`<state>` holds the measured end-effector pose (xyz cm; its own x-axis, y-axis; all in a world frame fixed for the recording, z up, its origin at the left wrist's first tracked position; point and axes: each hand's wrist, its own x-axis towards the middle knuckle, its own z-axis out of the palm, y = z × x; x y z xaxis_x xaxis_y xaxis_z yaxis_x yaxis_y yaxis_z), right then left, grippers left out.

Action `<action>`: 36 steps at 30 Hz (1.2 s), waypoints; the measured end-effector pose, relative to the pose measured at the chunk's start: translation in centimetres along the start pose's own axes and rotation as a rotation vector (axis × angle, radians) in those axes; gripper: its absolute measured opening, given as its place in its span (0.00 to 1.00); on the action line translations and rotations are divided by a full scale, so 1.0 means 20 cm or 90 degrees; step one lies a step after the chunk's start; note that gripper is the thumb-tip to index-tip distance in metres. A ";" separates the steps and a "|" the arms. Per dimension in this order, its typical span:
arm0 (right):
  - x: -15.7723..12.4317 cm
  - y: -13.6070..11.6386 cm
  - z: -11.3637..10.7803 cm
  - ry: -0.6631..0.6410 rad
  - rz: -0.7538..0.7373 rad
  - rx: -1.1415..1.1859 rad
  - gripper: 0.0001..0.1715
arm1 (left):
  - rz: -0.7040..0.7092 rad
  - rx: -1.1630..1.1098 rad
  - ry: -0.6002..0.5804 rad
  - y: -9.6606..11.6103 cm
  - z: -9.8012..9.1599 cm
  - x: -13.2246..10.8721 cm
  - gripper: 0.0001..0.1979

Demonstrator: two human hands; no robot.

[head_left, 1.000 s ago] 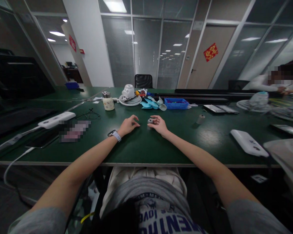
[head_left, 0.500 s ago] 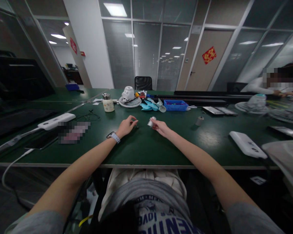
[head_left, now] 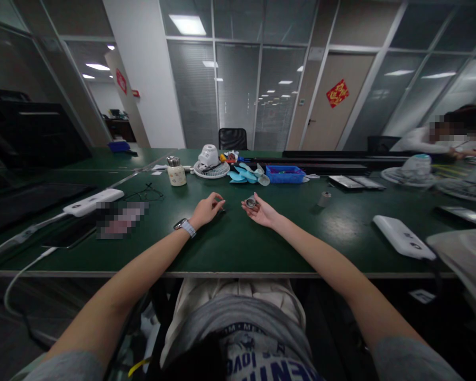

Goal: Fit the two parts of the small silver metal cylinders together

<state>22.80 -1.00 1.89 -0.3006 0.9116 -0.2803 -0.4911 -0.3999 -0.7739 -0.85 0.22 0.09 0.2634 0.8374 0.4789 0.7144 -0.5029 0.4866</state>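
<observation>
My right hand (head_left: pixel 262 211) lies palm up on the green table (head_left: pixel 230 238), its fingers curled round a small round silver metal part (head_left: pixel 251 202). My left hand (head_left: pixel 207 208), with a watch (head_left: pixel 185 226) on the wrist, rests just left of it. Its thumb and fingers are pinched together on something too small to make out. The two hands are a short gap apart.
Behind the hands stand a small cream bottle (head_left: pixel 176 172), a white fan body (head_left: pixel 210 161), light blue fan blades (head_left: pixel 248 173) and a blue tray (head_left: pixel 285 173). A small grey cylinder (head_left: pixel 323 199) stands to the right. White power strips (head_left: pixel 403 237) lie on both sides. Another person (head_left: pixel 440 138) sits far right.
My right hand has turned palm up with the silver part, which was earlier held upright on the table. My left hand's fingers have closed into a pinch.
</observation>
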 end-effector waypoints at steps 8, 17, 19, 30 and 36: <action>-0.02 0.02 0.05 0.085 -0.064 -0.063 0.11 | 0.008 -0.016 -0.014 0.00 0.00 0.00 0.13; -0.05 0.01 0.06 0.068 -0.066 -0.082 0.13 | 0.012 -0.024 -0.025 -0.01 0.00 0.00 0.13; -0.04 0.02 0.05 0.072 -0.068 -0.099 0.13 | 0.015 -0.017 -0.024 -0.01 0.00 0.00 0.13; 0.09 -0.17 -0.28 0.342 -0.602 -0.572 0.26 | 0.027 -0.025 -0.026 0.00 0.00 -0.01 0.12; 0.06 -0.40 -0.69 0.701 -0.537 -0.695 0.20 | 0.023 -0.009 -0.027 0.00 0.00 0.00 0.13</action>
<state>37.52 4.61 -0.14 0.5890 0.6368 0.4976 0.6510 -0.0090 -0.7590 -0.84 0.27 -0.02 0.3173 0.8266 0.4648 0.6940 -0.5364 0.4802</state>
